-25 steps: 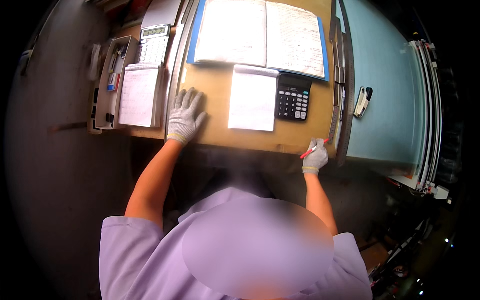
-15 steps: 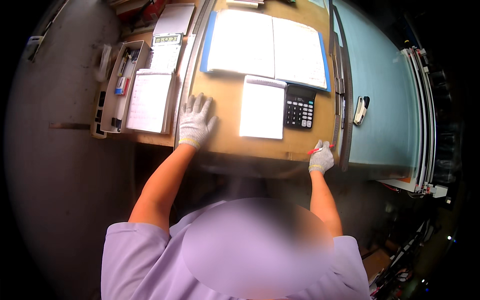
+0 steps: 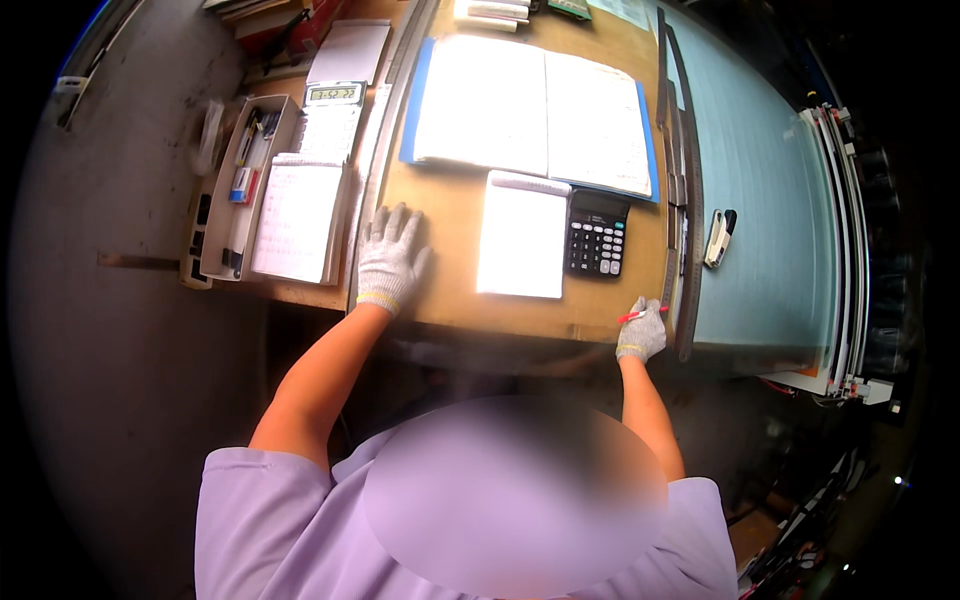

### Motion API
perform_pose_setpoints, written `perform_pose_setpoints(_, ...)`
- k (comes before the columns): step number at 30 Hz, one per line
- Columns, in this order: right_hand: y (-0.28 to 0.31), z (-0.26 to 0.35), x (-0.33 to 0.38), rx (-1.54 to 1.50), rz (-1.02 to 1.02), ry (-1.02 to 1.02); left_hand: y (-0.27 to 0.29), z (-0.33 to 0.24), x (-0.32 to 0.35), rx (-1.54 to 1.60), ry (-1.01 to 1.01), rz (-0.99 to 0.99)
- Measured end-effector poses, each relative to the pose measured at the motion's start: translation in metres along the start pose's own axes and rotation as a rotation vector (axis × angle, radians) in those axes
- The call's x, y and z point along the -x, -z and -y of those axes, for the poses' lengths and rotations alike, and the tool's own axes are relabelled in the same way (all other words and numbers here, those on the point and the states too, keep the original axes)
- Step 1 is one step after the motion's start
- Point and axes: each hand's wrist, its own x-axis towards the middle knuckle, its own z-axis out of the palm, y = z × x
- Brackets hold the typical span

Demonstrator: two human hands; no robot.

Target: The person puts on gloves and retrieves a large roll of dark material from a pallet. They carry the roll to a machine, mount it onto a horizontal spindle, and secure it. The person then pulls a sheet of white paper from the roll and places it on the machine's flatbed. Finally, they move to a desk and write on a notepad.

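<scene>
My left hand [image 3: 390,262], in a grey knit glove, lies flat with fingers spread on the left part of the brown tabletop [image 3: 450,300]. Gloved the same way, my right hand [image 3: 642,330] is closed around a red pen [image 3: 640,314] at the table's near right edge. Between my hands a white notepad [image 3: 522,240] lies beside a black calculator [image 3: 597,237]. Beyond them an open blue folder [image 3: 409,130] holds white sheets whose writing is too faint to read.
To the left, a box [image 3: 212,245] holds pens and small items next to a stacked notepad [image 3: 300,220] and a white calculator [image 3: 330,120]. Dark rulers [image 3: 688,200] line the table's right side. A stapler [image 3: 719,238] lies on the pale blue surface [image 3: 765,200] further right.
The whole tabletop sits slightly lower in the view, and more items show at its far edge. Both hands keep their places on the table, the right still holding the red pen.
</scene>
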Motion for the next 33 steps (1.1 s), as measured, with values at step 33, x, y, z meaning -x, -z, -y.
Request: perform_pose_setpoints(33, -0.0029, 0.0015, -0.0033, 0.038, -0.031, -0.035, -0.0056, 0.0026, -0.0051, 0.017, -0.007, -0.039)
